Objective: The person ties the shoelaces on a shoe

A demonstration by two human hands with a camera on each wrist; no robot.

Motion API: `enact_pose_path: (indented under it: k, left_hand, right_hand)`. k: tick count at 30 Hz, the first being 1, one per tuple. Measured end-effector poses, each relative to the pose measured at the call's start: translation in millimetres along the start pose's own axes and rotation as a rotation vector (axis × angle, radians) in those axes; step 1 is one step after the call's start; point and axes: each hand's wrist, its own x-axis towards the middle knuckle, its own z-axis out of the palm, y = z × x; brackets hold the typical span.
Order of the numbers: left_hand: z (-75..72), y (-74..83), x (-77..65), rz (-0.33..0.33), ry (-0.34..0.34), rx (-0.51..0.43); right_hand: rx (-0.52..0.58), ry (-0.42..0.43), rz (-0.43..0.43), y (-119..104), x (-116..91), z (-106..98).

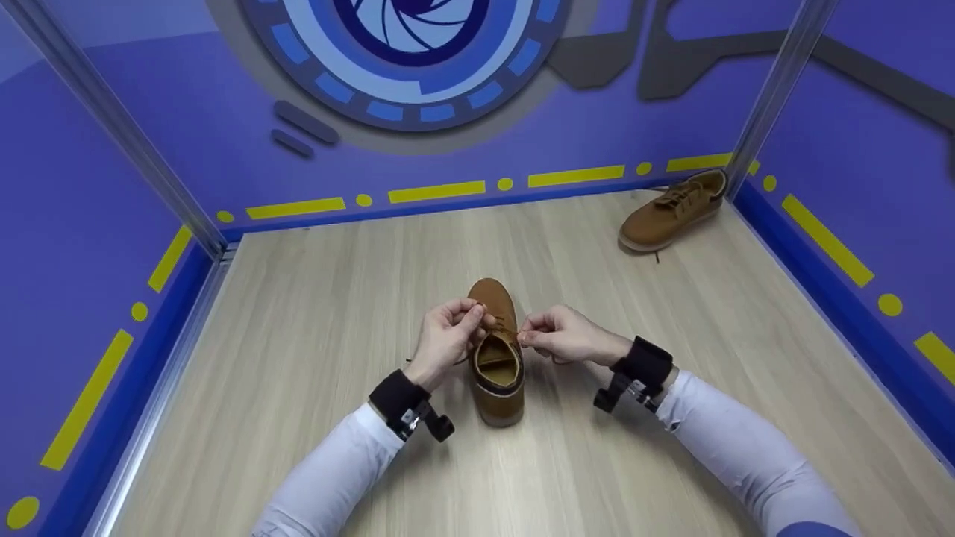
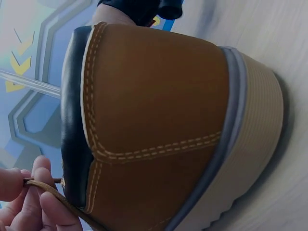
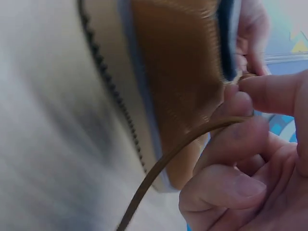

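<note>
Head view: the shoe stands upright on the table, toe turned to the back wall, with a hand at either side of it. The step in hand looks like working two lace strands over the shoe. To do it well, both strands probably want even tension, drawn level with each other so that neither slackens or twists; small fingertip movements suit so thin a cord, and a gentle pull should avoid tipping or sliding the shoe. The left hand, at the shoe's left and reaching over its edge, pinches the left strand between thumb and fingertips, with hardly any gap between them. The right hand, just beside the shoe's right flank, likewise grasps the right strand, its thumb and bent fingers drawn together; a loose length curves away from that grip. Neither hand is released or clenched on nothing. The second shoe rests well apart, beyond the shoe and to its right.
</note>
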Motion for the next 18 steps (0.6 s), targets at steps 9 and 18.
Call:
enact_pose_path:
  k: [9, 18]
  left_hand:
    - [-0.3, -2.1, -0.5, 0.011, 0.007, 0.031]
    - [3.0, -2.7, -2.8, 0.062, 0.032, 0.059]
  right_hand:
    - [0.162, -0.011, -0.018, -22.1, 1.3, -14.2]
    - [0.258, -0.002, -0.069, -48.5, 4.3, -26.8]
